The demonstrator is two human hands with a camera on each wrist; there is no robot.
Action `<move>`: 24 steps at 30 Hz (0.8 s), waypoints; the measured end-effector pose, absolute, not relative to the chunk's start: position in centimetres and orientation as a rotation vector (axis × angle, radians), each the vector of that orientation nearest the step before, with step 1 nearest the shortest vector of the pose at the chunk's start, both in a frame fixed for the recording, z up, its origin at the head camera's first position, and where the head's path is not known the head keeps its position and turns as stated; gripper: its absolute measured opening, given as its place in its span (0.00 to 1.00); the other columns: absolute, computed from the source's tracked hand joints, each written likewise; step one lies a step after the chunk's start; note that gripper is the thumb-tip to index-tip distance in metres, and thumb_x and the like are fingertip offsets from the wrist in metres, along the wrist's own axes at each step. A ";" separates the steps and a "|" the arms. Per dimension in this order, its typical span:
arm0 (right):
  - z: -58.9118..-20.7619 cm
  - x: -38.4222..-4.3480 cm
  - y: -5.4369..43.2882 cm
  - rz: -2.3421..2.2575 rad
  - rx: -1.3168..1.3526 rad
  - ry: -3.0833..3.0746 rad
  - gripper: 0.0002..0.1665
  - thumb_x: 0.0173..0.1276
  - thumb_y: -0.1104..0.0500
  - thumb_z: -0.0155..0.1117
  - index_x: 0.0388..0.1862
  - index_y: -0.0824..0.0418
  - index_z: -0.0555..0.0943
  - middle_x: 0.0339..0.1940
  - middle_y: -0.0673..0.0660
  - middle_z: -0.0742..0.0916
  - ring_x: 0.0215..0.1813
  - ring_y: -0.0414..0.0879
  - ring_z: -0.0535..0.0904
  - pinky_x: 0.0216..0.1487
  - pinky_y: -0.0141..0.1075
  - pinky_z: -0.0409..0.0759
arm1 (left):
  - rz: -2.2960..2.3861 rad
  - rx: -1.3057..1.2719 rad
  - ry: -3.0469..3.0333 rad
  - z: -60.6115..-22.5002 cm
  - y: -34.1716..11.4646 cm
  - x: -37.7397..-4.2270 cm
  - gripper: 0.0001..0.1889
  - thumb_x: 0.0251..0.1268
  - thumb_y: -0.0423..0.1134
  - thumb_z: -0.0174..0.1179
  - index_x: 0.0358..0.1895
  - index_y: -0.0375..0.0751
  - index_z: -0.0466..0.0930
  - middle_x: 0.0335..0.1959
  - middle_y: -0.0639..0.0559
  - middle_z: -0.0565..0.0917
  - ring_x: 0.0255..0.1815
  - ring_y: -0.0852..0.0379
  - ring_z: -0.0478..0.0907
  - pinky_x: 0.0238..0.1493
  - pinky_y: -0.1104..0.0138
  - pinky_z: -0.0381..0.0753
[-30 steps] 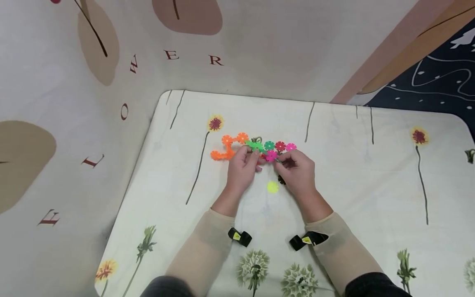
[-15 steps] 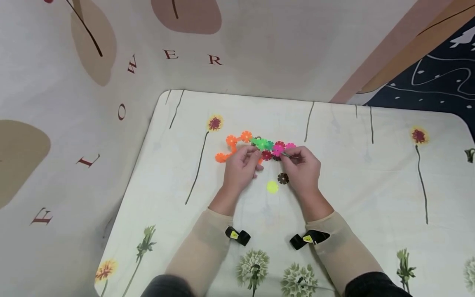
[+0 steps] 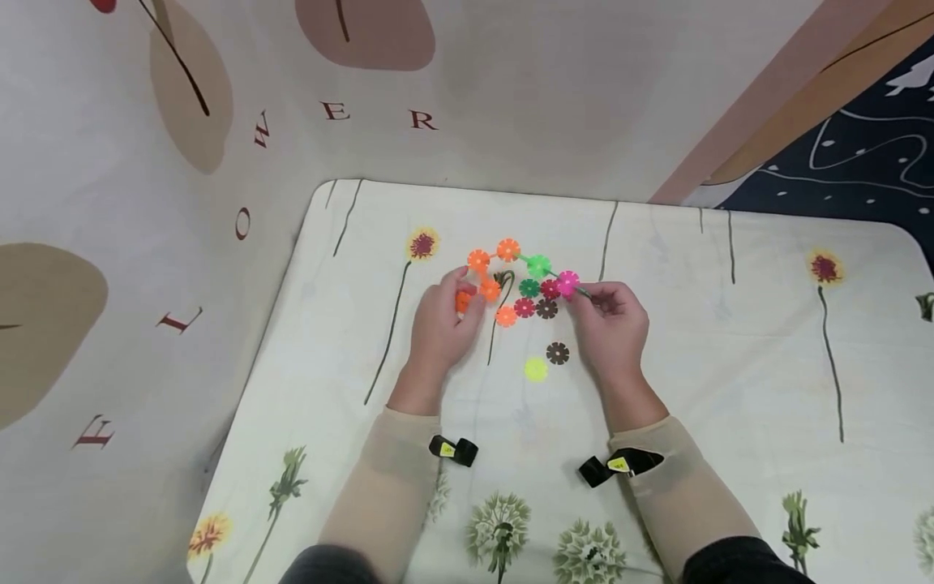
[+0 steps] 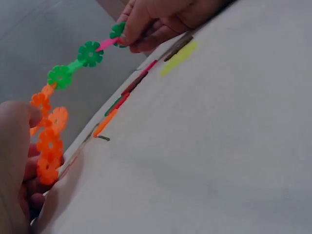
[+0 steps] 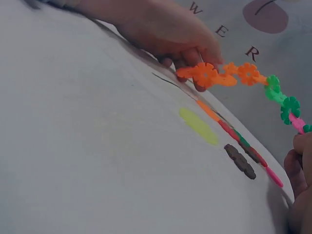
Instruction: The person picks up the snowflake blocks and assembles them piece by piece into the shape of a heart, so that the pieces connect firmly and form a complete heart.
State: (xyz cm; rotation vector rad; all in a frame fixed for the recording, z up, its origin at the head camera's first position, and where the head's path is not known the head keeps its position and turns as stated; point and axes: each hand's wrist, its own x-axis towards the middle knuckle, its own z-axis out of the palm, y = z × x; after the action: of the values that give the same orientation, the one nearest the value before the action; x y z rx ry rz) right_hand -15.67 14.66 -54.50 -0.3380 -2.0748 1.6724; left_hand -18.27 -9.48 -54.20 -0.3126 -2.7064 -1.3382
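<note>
A chain of flower-shaped snowflake discs (image 3: 538, 265) stretches between my hands, raised off the table. It runs from orange discs (image 4: 50, 143) through green discs (image 4: 90, 53) and a pink disc (image 3: 567, 282) to a green disc at the right end. My left hand (image 3: 440, 328) holds the orange end, its fingers behind the discs. My right hand (image 3: 611, 331) pinches the green end disc (image 4: 117, 31) between thumb and fingers, partly covering it. Below the chain lie loose discs: dark green (image 3: 529, 288), orange (image 3: 507, 316), crimson (image 3: 524, 307) and dark brown (image 3: 546, 309) among them.
Nearer to me, a brown disc (image 3: 558, 353) and a yellow disc (image 3: 536, 370) lie on the flower-printed tablecloth (image 3: 730, 365). A printed wall covering (image 3: 547, 105) rises behind the table's far edge. Each forearm wears a black strap (image 3: 454, 450).
My hands have moved apart, the left one leftward and the right one rightward. The chain has shifted right and opened out between them, uncovering the loose discs beneath.
</note>
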 end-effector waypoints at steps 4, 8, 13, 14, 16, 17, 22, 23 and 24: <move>-54.8 -15.9 15.1 1.745 -0.352 -2.034 0.04 0.69 0.68 0.74 0.39 0.65 0.86 0.36 0.55 0.90 0.32 0.43 0.81 0.33 0.26 0.81 | -1.624 -0.345 -2.751 -53.9 -9.3 -18.3 0.22 0.78 0.41 0.61 0.68 0.34 0.77 0.50 0.47 0.89 0.51 0.48 0.82 0.60 0.57 0.81; -54.7 -16.0 15.3 1.834 -0.333 -1.981 0.06 0.73 0.69 0.71 0.47 0.67 0.85 0.42 0.58 0.90 0.40 0.46 0.86 0.43 0.30 0.88 | -2.079 -0.230 -2.672 -53.5 -9.5 -18.5 0.24 0.77 0.38 0.65 0.71 0.35 0.76 0.48 0.48 0.90 0.46 0.53 0.84 0.50 0.64 0.84; -54.4 -15.8 15.2 1.905 -0.312 -1.987 0.22 0.75 0.71 0.67 0.66 0.69 0.81 0.57 0.61 0.89 0.52 0.45 0.88 0.56 0.33 0.87 | -2.545 -0.178 -2.582 -53.2 -10.0 -18.6 0.22 0.77 0.33 0.64 0.69 0.35 0.76 0.44 0.44 0.88 0.47 0.52 0.88 0.50 0.66 0.88; -54.4 -15.8 15.2 1.918 -0.307 -1.993 0.26 0.74 0.71 0.67 0.70 0.68 0.79 0.60 0.61 0.88 0.53 0.44 0.87 0.57 0.32 0.86 | -2.617 -0.175 -2.574 -53.2 -10.1 -18.5 0.21 0.77 0.32 0.64 0.68 0.34 0.76 0.43 0.44 0.89 0.47 0.51 0.89 0.50 0.66 0.88; -54.3 -15.7 15.1 1.928 -0.286 -2.020 0.34 0.74 0.72 0.67 0.77 0.67 0.72 0.66 0.60 0.85 0.54 0.44 0.86 0.58 0.31 0.85 | -2.730 -0.151 -2.550 -53.3 -10.3 -18.5 0.21 0.77 0.29 0.63 0.69 0.32 0.75 0.44 0.44 0.88 0.48 0.52 0.90 0.50 0.65 0.89; -54.3 -15.6 15.1 1.912 -0.274 -2.045 0.37 0.73 0.72 0.67 0.79 0.67 0.68 0.68 0.61 0.84 0.53 0.45 0.86 0.57 0.30 0.85 | -2.784 -0.137 -2.524 -53.3 -10.4 -18.5 0.21 0.77 0.28 0.63 0.69 0.31 0.75 0.45 0.44 0.88 0.49 0.52 0.90 0.51 0.65 0.89; -54.5 -15.5 14.9 1.709 -0.254 -2.228 0.38 0.70 0.69 0.68 0.76 0.67 0.65 0.59 0.63 0.78 0.42 0.46 0.77 0.43 0.27 0.80 | -2.989 -0.029 -2.283 -53.8 -10.6 -18.7 0.21 0.77 0.23 0.60 0.70 0.31 0.73 0.49 0.43 0.86 0.52 0.51 0.89 0.54 0.63 0.89; -54.5 -15.4 14.8 1.657 -0.246 -2.272 0.34 0.70 0.68 0.69 0.72 0.67 0.69 0.54 0.63 0.78 0.40 0.47 0.75 0.41 0.29 0.78 | -3.019 0.000 -2.218 -53.9 -10.6 -18.8 0.20 0.77 0.23 0.60 0.68 0.31 0.73 0.49 0.43 0.85 0.53 0.50 0.89 0.54 0.63 0.89; -54.6 -15.4 14.7 1.611 -0.226 -2.321 0.30 0.69 0.67 0.69 0.68 0.68 0.72 0.50 0.61 0.79 0.40 0.47 0.74 0.40 0.30 0.76 | -3.035 0.035 -2.166 -53.9 -10.6 -18.8 0.19 0.78 0.24 0.60 0.67 0.33 0.73 0.48 0.43 0.85 0.52 0.51 0.89 0.54 0.63 0.89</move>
State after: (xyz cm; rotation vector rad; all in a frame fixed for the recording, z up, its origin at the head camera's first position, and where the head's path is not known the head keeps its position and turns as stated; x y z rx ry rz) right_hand -15.38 14.70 -54.58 -0.2259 -2.3208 1.6106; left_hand -18.81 -10.61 -53.94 0.0346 -2.1665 -3.0349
